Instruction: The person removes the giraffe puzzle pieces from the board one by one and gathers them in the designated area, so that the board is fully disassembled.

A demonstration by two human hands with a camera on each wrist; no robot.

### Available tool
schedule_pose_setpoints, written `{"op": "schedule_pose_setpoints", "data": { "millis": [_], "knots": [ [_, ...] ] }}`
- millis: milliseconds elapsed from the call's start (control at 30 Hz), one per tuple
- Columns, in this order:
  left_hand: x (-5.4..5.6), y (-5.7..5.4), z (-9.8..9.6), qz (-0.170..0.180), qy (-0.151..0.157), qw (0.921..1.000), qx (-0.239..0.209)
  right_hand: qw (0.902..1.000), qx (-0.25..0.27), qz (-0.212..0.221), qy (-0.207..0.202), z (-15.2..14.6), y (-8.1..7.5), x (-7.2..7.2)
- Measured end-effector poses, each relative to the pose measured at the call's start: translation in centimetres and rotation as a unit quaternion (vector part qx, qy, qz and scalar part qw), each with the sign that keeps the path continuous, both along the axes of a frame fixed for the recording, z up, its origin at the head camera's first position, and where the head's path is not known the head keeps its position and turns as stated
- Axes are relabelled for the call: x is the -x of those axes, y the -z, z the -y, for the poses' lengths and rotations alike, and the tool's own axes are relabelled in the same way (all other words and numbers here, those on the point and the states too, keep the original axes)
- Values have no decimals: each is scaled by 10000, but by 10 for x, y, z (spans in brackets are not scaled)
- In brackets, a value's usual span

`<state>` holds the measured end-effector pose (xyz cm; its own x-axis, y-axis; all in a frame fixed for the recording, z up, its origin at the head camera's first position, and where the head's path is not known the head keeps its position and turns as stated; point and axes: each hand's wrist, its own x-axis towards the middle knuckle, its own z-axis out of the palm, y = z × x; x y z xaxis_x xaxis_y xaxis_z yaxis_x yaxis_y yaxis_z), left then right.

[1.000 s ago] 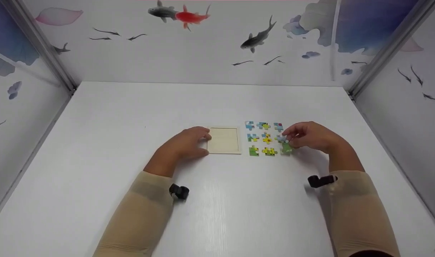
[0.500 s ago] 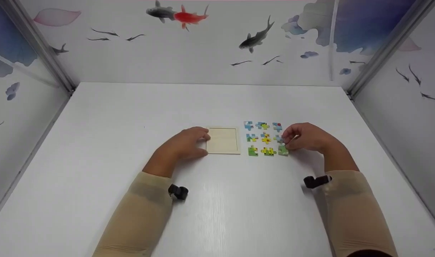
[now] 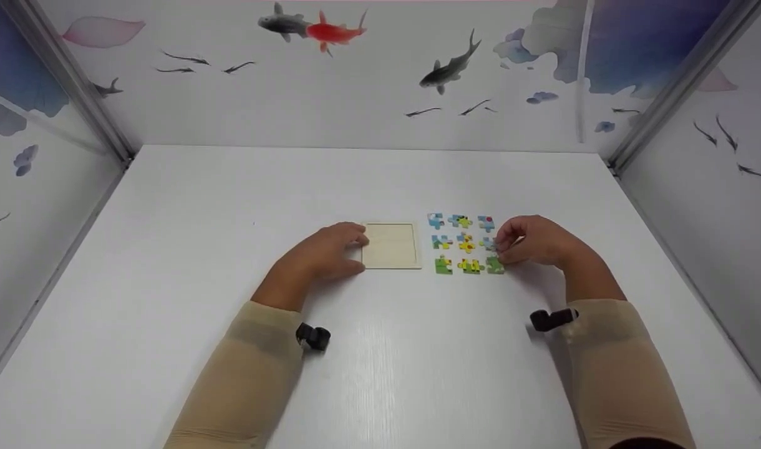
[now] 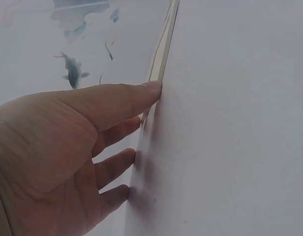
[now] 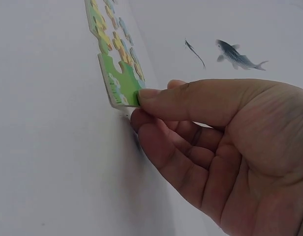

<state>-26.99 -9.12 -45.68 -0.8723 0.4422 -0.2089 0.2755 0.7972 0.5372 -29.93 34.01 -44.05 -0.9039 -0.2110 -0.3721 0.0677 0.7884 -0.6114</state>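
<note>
A pale wooden puzzle tray lies flat on the white table, its recess bare. My left hand rests at the tray's left side, thumb at the near corner and fingertips along the edge; the left wrist view shows these fingers spread and fairly straight. Right of the tray, jigsaw pieces lie spaced in rows. My right hand pinches the right edge of a green jigsaw piece at the near right of these rows. In the right wrist view, the thumb lies over the piece's corner, with a finger below.
The white table reaches back to a wall panel printed with fish. Side panels with metal corner posts stand left and right. Small black cameras sit on both sleeved forearms.
The green piece, tilted and off to the right in my right hand before, now lies level with its row. My right hand has shifted slightly left. My left hand stays put at the tray.
</note>
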Motion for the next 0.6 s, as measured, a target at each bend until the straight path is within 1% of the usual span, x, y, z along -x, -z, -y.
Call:
{"op": "schedule_pose_setpoints", "data": {
  "millis": [167, 267, 433, 600],
  "knots": [
    [2, 2, 2, -77, 163, 9998, 131, 9998, -178, -114, -38, -2, 1, 1],
    [3, 2, 2, -72, 184, 9998, 98, 9996, -227, -140, -5, -1, 0, 0],
    [2, 0, 2, -18, 99, 9999, 65, 9995, -220, -213, 66, 3, -5, -2],
    [-1, -1, 1, -35, 29, 10000, 32, 9997, 50, -170, 174, 14, -11, -3]
  ]
}}
